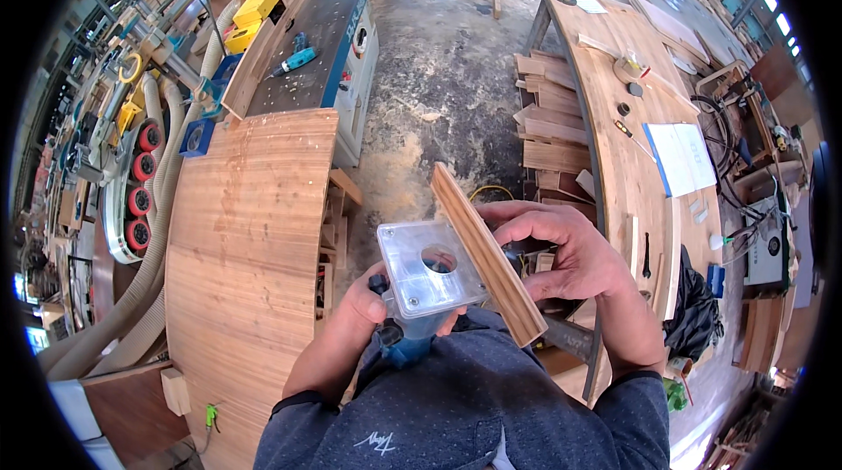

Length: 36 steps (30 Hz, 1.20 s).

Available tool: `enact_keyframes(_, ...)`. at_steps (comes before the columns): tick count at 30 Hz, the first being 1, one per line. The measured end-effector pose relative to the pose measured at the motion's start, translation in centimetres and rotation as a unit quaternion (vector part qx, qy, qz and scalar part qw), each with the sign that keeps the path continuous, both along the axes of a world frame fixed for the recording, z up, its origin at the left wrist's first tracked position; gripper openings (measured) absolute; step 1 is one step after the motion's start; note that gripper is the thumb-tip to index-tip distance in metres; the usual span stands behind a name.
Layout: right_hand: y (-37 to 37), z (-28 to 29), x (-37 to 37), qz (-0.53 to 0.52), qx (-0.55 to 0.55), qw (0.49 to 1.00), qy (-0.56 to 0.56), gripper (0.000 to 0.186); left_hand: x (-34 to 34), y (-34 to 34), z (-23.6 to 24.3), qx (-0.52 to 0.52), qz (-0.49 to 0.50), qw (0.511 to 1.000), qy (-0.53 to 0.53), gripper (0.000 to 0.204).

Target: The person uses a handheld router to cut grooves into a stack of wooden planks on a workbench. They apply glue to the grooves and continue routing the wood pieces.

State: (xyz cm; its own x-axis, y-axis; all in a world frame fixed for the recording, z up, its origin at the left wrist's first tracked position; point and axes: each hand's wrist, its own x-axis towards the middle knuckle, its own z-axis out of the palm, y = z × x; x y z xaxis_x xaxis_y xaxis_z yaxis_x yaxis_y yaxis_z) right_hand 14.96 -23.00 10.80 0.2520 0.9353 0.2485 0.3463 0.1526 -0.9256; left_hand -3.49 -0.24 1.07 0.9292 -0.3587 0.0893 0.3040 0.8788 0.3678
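Wood strip [488, 255]: seen along the clear base plate's [402, 252] right edge, long axis slanted far-left to near-right.
Left fingers [361, 302]: wrapped around the blue trim router [408, 349].
Right fingers [535, 226]: nearer the strip, curled at its right; grasp cannot be told.

Base plate [403, 264] of power tool [408, 349], in left hand [363, 300]: clear plastic, glossy. Strip [484, 251] at right hand [572, 246]: wood, grained, smooth-looking. Panel [246, 224] left of hands: wood, smooth, slight sheen. Right of hands: bench [618, 163], wood; sheet [684, 159], paper, matt; bag [693, 316], black plastic, glossy, crumpled. Floor [421, 75] beyond hands: rough, patchy.
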Motion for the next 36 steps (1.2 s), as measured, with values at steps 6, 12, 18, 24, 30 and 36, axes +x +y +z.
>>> enact_keyframes(6,0.6,0.3,-0.1,0.002,0.013,1.0,-0.002,0.071,0.0,0.4,-1.0,0.01,0.008,0.999,-0.033,0.109)
enact_keyframes(12,0.5,1.8,-0.1,-0.007,-0.085,0.996,0.018,0.073,-0.2,0.4,-1.3,-0.034,0.012,0.999,0.013,0.108)
enact_keyframes(18,0.7,2.2,0.6,-0.001,-0.093,0.995,-0.028,0.066,1.1,-0.3,1.1,-0.074,0.02,0.996,-0.043,0.118)
enact_keyframes(24,1.2,3.6,-0.1,0.023,-0.161,0.986,-0.041,0.08,0.3,0.6,-2.6,-0.039,0.021,0.998,-0.052,0.1)
enact_keyframes(30,1.8,4.5,-1.0,0.021,-0.16,0.985,-0.056,0.095,-0.8,0.7,-2.3,-0.017,0.057,0.998,0.016,0.089)
enact_keyframes(36,1.7,4.3,-1.6,-0.005,-0.136,0.99,-0.049,0.105,-1.1,0.6,-1.7,0.008,0.054,0.998,0.033,0.089)
